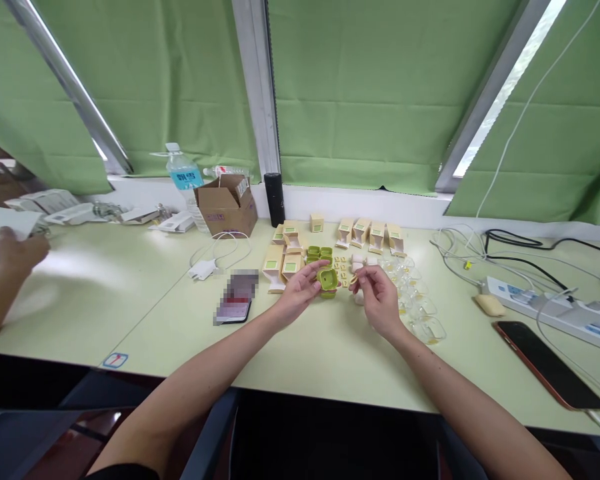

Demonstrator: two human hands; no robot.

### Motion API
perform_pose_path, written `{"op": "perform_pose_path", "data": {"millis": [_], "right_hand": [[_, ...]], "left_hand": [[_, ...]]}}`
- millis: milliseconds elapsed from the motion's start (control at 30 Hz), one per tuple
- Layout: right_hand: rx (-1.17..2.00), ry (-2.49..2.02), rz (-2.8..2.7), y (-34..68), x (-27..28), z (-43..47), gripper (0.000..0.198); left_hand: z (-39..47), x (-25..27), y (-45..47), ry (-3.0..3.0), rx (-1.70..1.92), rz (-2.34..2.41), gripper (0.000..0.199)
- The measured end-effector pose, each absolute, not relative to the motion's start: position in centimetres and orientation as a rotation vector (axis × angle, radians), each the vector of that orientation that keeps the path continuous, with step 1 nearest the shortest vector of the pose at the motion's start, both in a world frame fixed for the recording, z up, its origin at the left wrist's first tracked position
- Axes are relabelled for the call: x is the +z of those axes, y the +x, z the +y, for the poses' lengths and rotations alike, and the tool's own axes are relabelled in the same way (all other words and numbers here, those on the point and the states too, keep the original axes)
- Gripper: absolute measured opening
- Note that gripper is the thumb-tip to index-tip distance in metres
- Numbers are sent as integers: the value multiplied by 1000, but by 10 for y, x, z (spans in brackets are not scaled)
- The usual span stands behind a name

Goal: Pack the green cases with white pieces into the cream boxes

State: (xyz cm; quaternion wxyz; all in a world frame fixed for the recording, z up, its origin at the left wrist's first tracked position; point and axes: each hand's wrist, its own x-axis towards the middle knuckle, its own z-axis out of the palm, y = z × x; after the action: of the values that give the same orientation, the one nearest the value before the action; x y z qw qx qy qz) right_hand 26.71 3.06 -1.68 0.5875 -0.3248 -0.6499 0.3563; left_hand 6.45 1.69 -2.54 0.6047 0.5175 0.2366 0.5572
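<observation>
My left hand (300, 291) grips a small green square cup (329, 279), its hollow side facing me. A small yellowish piece (355, 279) is pinched between the fingertips of my right hand (379, 297), just right of the cup; its exact kind is too small to make out. Behind my left hand are more green cups (320, 253). Small cream-coloured pieces (341, 263) lie in rows between my hands. Past my right hand are whitish-pink blocks (357, 260), partly hidden by it, and several clear plastic covers (423, 306) in rows.
Open cream cartons (291, 264) stand behind my left hand, more cartons (377, 235) at the back. A phone (237, 297) lies left, another phone (547, 363) right, near a power strip (547, 310) with cables. A cardboard box (227, 205) and bottle (185, 175) stand back left. Another person's hand (17, 252) holds something white.
</observation>
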Motion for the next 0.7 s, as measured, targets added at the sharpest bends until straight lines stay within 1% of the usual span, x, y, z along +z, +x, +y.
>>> {"op": "perform_pose_path", "data": {"millis": [167,333,400,500,700], "right_hand": [[819,-751,-1572,265,-17,25,16],[764,-730,-1583,265,-17,24,10],[737,-708,-1602,265,-16,24,13],[691,-664,-1658,265,-14,23,14],[521,-663,-1733,265,-12,19,6]], "left_hand": [[14,-24,67,1183,1276,541,61],[13,-24,67,1169,1260,530,57],[12,-24,68,1179,1245,540,56],[12,-24,68,1202,1221,543,58],[13,-26,67,1222,1214,536,57]]}}
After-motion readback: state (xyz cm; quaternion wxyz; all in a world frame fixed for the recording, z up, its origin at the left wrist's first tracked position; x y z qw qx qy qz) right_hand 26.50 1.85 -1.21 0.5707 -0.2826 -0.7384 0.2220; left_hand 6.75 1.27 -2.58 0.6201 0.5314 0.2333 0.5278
